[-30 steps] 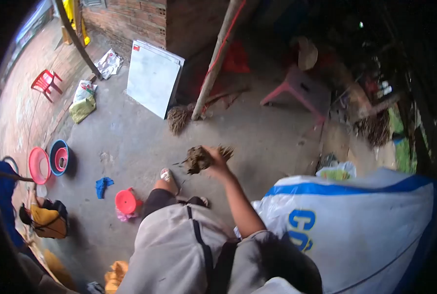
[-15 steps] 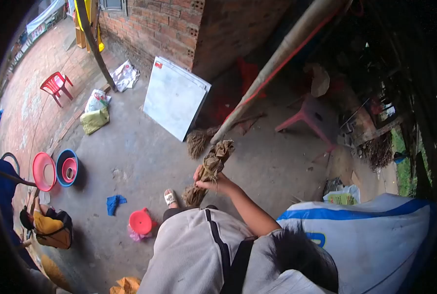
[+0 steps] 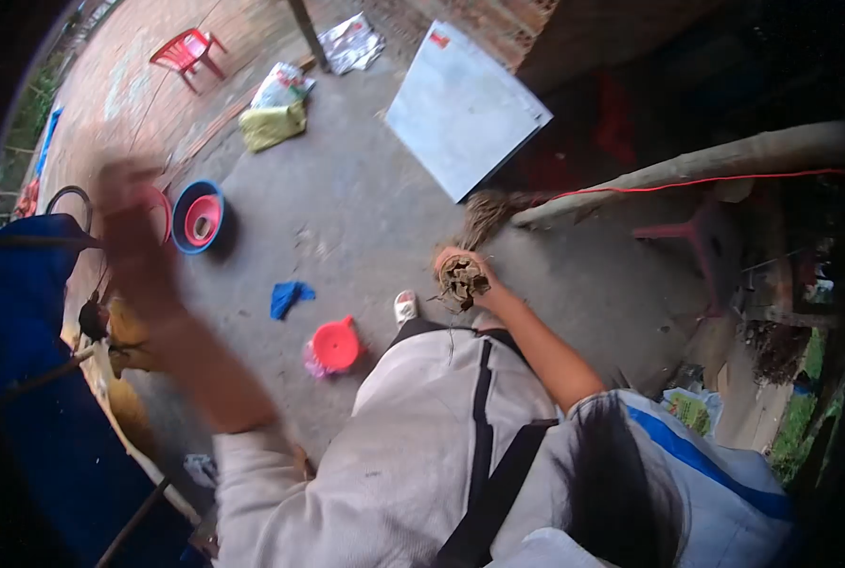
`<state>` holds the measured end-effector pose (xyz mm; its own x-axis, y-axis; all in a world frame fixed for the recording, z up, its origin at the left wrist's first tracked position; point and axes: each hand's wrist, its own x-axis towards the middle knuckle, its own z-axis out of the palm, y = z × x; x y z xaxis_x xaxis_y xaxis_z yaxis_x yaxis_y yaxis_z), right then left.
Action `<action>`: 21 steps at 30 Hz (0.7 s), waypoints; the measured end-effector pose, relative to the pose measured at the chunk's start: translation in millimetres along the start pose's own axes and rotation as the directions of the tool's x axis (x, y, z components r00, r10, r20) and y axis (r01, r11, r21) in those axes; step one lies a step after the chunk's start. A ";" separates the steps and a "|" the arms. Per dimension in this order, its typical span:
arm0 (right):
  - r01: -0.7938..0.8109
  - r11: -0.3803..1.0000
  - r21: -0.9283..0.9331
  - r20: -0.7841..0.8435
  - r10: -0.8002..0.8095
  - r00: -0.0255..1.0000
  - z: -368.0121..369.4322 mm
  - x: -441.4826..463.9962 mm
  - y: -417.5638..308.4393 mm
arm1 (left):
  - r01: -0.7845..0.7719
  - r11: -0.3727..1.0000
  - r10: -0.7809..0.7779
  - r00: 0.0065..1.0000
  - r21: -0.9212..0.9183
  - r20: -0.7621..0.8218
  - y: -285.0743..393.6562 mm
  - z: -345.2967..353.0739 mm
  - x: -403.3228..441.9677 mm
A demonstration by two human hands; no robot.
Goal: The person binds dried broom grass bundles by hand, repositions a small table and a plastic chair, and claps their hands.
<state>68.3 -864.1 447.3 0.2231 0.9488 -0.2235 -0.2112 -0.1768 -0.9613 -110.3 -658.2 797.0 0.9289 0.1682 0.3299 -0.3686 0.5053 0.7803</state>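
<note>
My right hand (image 3: 449, 259) grips a bundle of brown dried leaves (image 3: 464, 284), held in front of my body with its ragged end toward me. Just beyond it, a second brown bundle of fibres (image 3: 485, 216) lies on the floor by the foot of a wooden pole (image 3: 668, 186). On the left, my left hand (image 3: 138, 227) is raised with the arm stretched out. Motion blurs its fingers, and it is apart from the bundle. I cannot make out anything in it.
A white panel (image 3: 465, 104) leans at the brick wall. Left of my foot are a small red stool (image 3: 335, 346) and a blue cloth (image 3: 291, 298). Farther off stand nested basins (image 3: 182, 225) and a red chair (image 3: 187, 52). A large blue sheet (image 3: 62, 398) hangs at the left.
My left hand has come into view and risen at the left. The dried-leaf bundle has turned end-on in my right hand. The camera view has swung left, shifting the surroundings right.
</note>
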 end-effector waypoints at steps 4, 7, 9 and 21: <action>0.044 0.929 -0.367 0.090 -0.011 0.996 17.8 29.7 -20.4 | 0.200 0.820 0.081 0.886 0.536 -0.456 -200.0 -70.5 -46.9; 0.211 0.825 -0.524 0.226 -0.104 0.969 18.5 46.2 -27.5 | -0.018 0.993 -0.043 0.871 -0.120 -0.489 -254.7 -61.5 -45.5; 0.389 0.752 -0.532 0.313 -0.252 0.916 31.6 48.3 -87.9 | -0.083 0.978 -0.008 0.903 -0.192 -0.430 -241.7 -59.0 -50.1; 0.262 0.836 -0.481 0.318 -0.112 0.941 37.2 80.2 21.3 | 0.044 0.999 -0.049 0.875 -0.022 -0.481 -269.9 -114.1 -70.8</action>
<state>46.3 -782.0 414.9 -0.0690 0.9963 -0.0518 0.3399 -0.0253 -0.9401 -72.6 -709.9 502.4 0.8480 0.5299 -0.0053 -0.3266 0.5304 0.7823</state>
